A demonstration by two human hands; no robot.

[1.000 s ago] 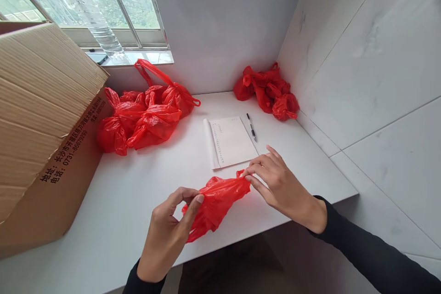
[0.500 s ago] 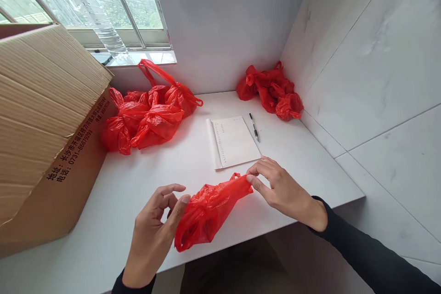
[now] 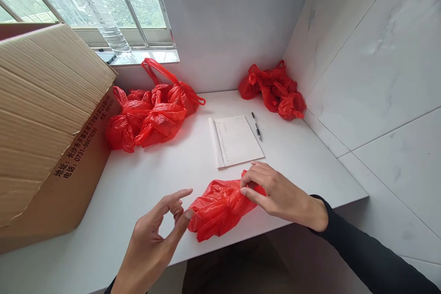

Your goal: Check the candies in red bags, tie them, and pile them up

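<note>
A crumpled red plastic bag [image 3: 218, 211] lies near the front edge of the white table, its contents hidden. My right hand [image 3: 275, 190] pinches the gathered plastic at the bag's right part between thumb and fingers. At the bag's left end, my left hand [image 3: 156, 229] is open, with thumb and index finger spread apart. Its thumb tip is close to the plastic; whether it touches I cannot tell. Just behind the bag lies an open notebook [image 3: 239, 142] with small print on its page. A black and clear pen [image 3: 257, 127] rests to the notebook's right.
An open cardboard box [image 3: 79, 179] stands on the left of the table [image 3: 165, 170]. Several knotted red bags [image 3: 151, 119] sit beside it, and more red bags [image 3: 275, 89] lie in the back right corner. A clear bottle [image 3: 110, 32] stands on the windowsill.
My right hand has shifted its grip inward from the bag's right tip to its gathered part. The bag has moved slightly right and lies flatter. My left hand's fingers have spread wider.
</note>
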